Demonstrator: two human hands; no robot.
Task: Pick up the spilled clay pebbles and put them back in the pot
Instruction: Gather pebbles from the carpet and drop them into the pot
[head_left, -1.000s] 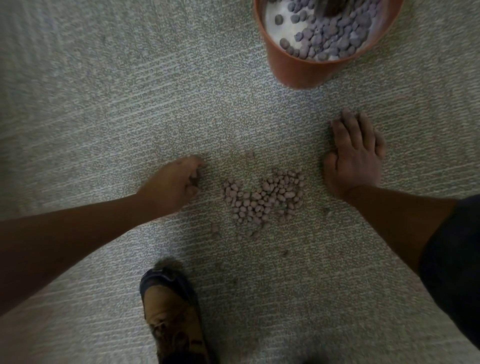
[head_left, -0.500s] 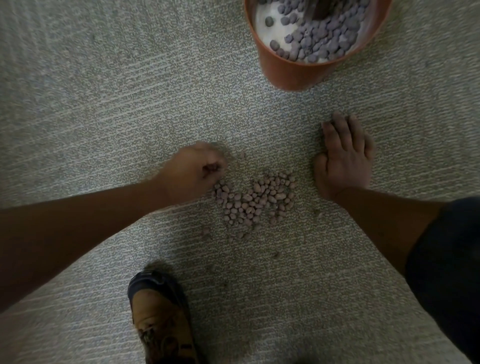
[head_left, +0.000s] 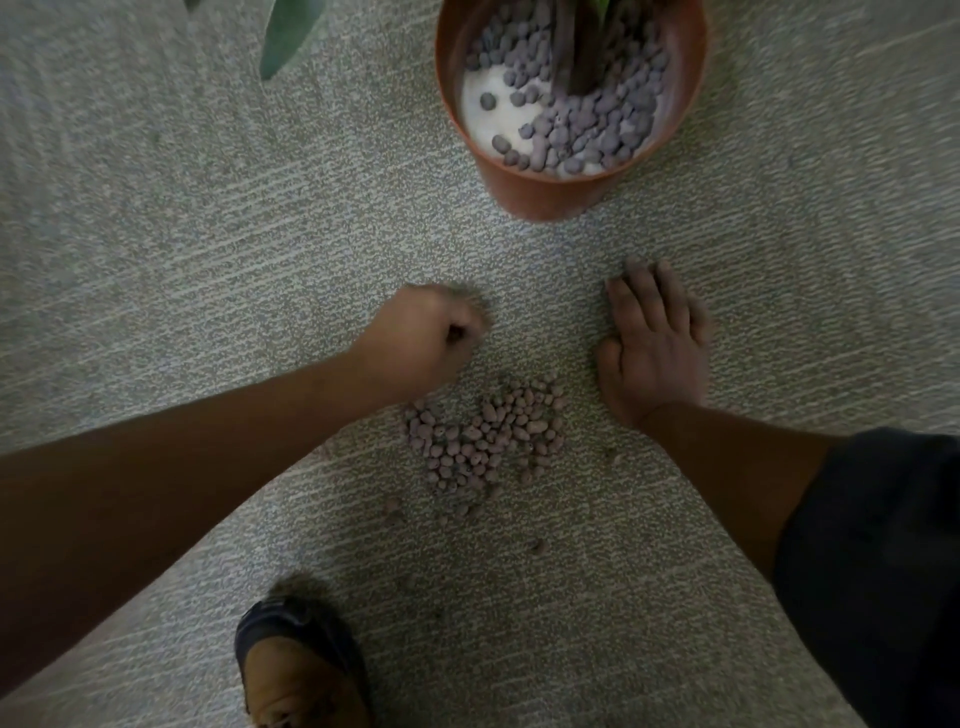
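A pile of brownish clay pebbles (head_left: 483, 441) lies on the grey carpet between my two hands. My left hand (head_left: 421, 338) is just beyond the pile's left edge, its fingers curled into a fist, and a dark pebble shows between the fingers. To the right of the pile, my right hand (head_left: 654, 353) lies flat on the carpet with straight fingers. The orange pot (head_left: 540, 197) stands farther ahead and holds more pebbles (head_left: 587, 130) around a plant stem, with a bare white patch on its left side.
A few stray pebbles (head_left: 392, 505) lie on the carpet near the pile's close side. My brown and dark shoe (head_left: 296, 670) is at the bottom edge. A green leaf (head_left: 288, 31) hangs in at the top left.
My left hand has moved right and forward past the pile's left edge, and its fingers have curled in. The right hand has stayed flat on the carpet. The view has tilted up, showing more of the pot.
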